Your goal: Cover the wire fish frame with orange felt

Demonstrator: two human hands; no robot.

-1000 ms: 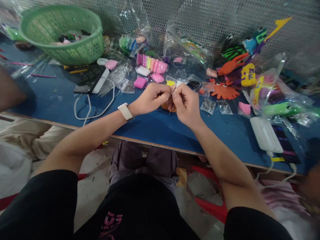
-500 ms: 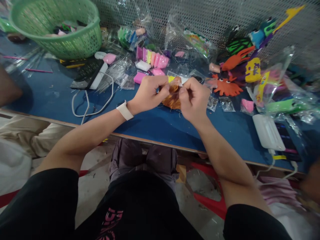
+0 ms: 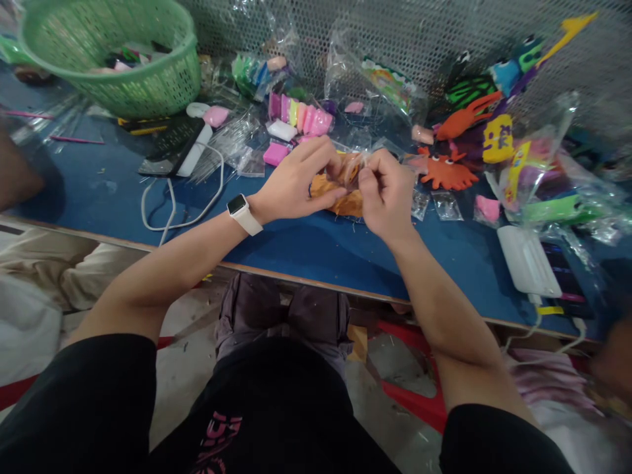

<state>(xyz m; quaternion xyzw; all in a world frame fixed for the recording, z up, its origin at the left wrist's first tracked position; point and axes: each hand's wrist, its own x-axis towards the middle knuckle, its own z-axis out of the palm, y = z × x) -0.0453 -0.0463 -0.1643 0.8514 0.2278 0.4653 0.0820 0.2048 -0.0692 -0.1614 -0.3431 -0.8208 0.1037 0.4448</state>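
Observation:
My left hand (image 3: 301,179), with a white watch on its wrist, has its thumb and fingers apart around the left side of a small clear plastic bag (image 3: 354,166). The fingers of my right hand (image 3: 388,194) are pinched on the bag's right side. Beneath both hands an orange-brown clay piece (image 3: 348,204) lies on the blue table (image 3: 316,247), partly hidden by them. An orange crab figure (image 3: 447,171) sits to the right of my right hand. A pink block (image 3: 276,154) lies left of the bag, behind my left hand.
A green basket (image 3: 118,82) stands at the back left, near a phone with a white cable (image 3: 222,174). Coloured clay packs (image 3: 301,115) line the back by the mesh. A white power bank (image 3: 528,260) lies at the right. Parts of other people show at both edges.
My left hand has opened from a pinch, its fingers spreading and its wrist turning so that the watch face shows. My right hand has shifted slightly and remains pinched.

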